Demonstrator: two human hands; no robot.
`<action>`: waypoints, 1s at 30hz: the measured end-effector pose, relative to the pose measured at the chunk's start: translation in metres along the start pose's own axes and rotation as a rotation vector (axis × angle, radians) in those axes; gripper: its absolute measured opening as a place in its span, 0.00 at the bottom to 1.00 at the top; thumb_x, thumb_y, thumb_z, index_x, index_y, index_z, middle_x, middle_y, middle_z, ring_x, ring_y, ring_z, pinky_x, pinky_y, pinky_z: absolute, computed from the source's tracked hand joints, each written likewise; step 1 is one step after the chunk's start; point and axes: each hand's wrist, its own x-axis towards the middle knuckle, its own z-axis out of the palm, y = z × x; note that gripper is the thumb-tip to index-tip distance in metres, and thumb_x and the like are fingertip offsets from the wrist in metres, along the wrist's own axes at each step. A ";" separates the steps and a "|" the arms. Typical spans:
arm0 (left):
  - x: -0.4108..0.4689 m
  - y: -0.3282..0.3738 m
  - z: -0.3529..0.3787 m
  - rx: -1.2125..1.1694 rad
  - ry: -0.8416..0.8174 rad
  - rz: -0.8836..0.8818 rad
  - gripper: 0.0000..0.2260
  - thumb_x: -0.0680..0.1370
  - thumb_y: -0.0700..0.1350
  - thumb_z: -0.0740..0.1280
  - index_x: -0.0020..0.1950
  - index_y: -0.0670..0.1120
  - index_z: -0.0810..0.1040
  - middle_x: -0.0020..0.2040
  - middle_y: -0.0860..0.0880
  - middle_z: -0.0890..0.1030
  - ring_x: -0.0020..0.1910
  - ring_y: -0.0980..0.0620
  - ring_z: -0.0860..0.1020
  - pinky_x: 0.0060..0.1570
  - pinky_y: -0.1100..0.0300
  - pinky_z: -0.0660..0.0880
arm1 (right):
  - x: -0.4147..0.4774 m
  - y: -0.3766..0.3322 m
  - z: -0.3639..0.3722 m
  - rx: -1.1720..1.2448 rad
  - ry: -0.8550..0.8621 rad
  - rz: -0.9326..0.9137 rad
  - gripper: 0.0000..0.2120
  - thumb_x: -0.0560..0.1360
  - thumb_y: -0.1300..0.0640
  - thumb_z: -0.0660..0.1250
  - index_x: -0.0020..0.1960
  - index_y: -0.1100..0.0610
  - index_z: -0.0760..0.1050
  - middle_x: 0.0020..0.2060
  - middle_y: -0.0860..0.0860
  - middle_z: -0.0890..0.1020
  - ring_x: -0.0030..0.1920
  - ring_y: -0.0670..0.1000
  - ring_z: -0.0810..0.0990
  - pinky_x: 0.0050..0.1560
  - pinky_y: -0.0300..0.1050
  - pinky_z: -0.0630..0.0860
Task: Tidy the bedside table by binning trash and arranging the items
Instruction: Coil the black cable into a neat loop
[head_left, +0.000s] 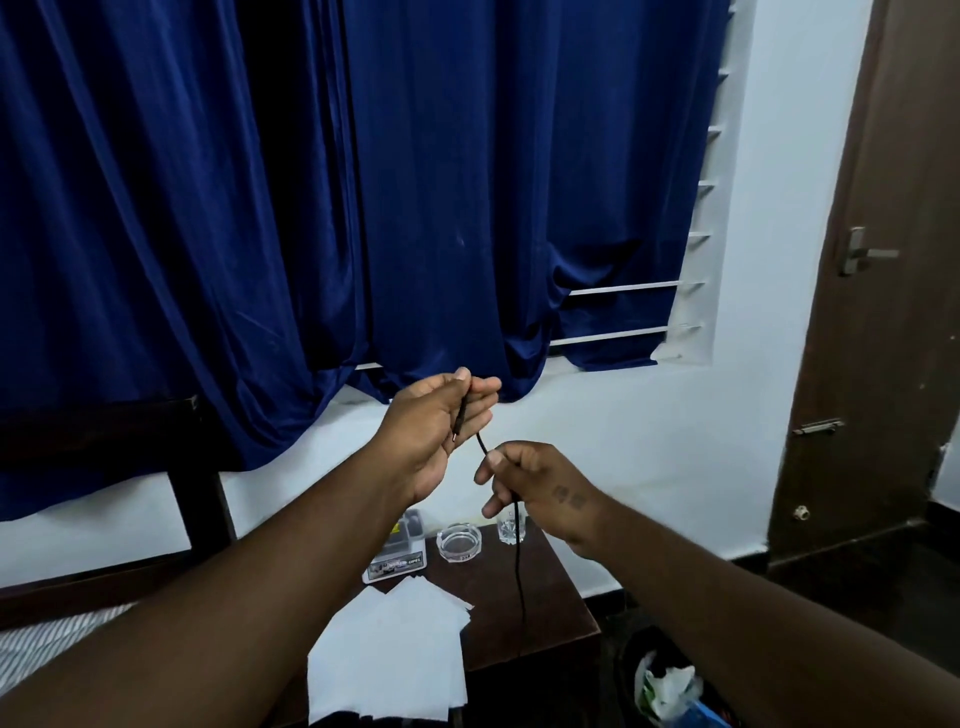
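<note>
A thin black cable (519, 571) hangs down over the dark wooden bedside table (545, 613). My left hand (436, 421) is raised in front of the curtain and pinches the cable's plug end between thumb and fingers. Lower and to the right, my right hand (535, 493) grips the same cable a short way along it. On the table stand a clear glass ashtray (460, 542), a small drinking glass (511, 527) and a boxed item with a printed label (397, 553). White paper sheets (395, 649) overhang the table's front left.
A bin (670, 686) holding crumpled white and blue trash sits on the dark floor right of the table. A dark bed frame (197, 499) and striped bedding (47, 639) are on the left. Blue curtains (363, 208) hang behind, and a brown door (878, 312) stands at the right.
</note>
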 end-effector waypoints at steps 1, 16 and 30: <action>0.001 -0.002 -0.003 0.047 0.012 0.021 0.12 0.86 0.44 0.62 0.47 0.41 0.81 0.59 0.41 0.87 0.61 0.45 0.84 0.60 0.55 0.81 | 0.000 -0.002 0.000 -0.036 -0.011 0.002 0.15 0.85 0.51 0.59 0.48 0.56 0.80 0.29 0.49 0.75 0.38 0.54 0.85 0.47 0.52 0.70; -0.006 -0.010 -0.021 0.804 -0.159 0.077 0.15 0.85 0.45 0.64 0.40 0.42 0.81 0.30 0.50 0.79 0.33 0.53 0.69 0.42 0.55 0.67 | 0.013 -0.033 -0.028 -0.320 -0.013 -0.032 0.13 0.77 0.48 0.72 0.42 0.57 0.81 0.31 0.48 0.76 0.32 0.46 0.73 0.34 0.41 0.71; -0.016 -0.007 -0.017 0.257 -0.310 -0.131 0.12 0.86 0.43 0.60 0.46 0.42 0.77 0.52 0.35 0.86 0.60 0.40 0.84 0.65 0.50 0.78 | 0.022 -0.022 -0.043 0.012 0.188 -0.124 0.15 0.79 0.50 0.71 0.44 0.63 0.81 0.32 0.54 0.74 0.32 0.46 0.68 0.34 0.37 0.68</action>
